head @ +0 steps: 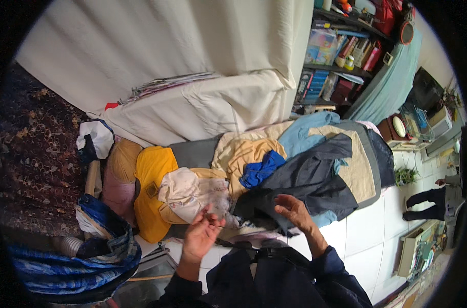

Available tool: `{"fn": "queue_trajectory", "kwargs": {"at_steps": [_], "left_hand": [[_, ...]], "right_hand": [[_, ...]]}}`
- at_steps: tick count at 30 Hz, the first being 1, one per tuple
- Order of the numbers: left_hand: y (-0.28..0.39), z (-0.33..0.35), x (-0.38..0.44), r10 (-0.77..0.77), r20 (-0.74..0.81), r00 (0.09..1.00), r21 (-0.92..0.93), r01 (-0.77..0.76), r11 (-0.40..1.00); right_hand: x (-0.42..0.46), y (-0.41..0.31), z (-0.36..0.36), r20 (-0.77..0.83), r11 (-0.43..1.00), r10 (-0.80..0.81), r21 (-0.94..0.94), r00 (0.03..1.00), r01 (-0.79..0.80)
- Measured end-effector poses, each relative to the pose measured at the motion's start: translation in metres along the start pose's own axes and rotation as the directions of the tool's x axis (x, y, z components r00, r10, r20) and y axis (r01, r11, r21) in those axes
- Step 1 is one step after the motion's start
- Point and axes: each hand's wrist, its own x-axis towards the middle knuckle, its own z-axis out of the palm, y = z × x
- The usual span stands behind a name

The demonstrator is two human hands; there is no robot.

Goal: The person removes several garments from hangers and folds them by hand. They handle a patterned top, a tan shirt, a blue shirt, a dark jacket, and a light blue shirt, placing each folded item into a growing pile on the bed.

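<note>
My left hand is raised palm up near the white printed garment, fingers loosely curled, with no object plainly in it. Over the near edge of the dark grey garment, my right hand has its fingers apart and holds nothing. A crumpled blue cloth lies on a tan cloth between the white and grey garments. To the left, a yellow garment is spread out. A light blue garment lies partly beneath the dark grey one.
Behind the clothes hangs a cream curtain. A dark shelf with books stands at the back right. Blue patterned fabric is at lower left. Another person stands on the tiled floor at far right, near a potted plant.
</note>
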Motion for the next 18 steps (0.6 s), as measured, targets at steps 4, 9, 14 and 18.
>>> {"fn": "queue_trajectory", "kwargs": {"at_steps": [4, 9, 14, 18], "left_hand": [[-0.031, -0.01, 0.011, -0.085, 0.136, 0.987, -0.056, 0.094, 0.994], [-0.044, -0.009, 0.011, -0.082, 0.126, 0.989, -0.02, 0.085, 0.996], [-0.053, -0.025, 0.014, -0.07, 0.113, 0.991, 0.01, 0.069, 0.998], [-0.045, -0.021, 0.007, -0.081, 0.001, 0.997, 0.199, 0.08, 0.977]], "right_hand": [[0.013, -0.058, 0.032, 0.065, 0.816, -0.111, 0.576, 0.992, 0.053], [0.023, -0.092, 0.042, 0.032, 0.727, -0.186, 0.677, 0.982, 0.115], [0.032, -0.121, 0.065, 0.074, 0.825, -0.116, 0.562, 0.99, 0.055], [0.064, -0.146, 0.08, 0.072, 0.914, -0.198, 0.373, 0.978, 0.157]]}}
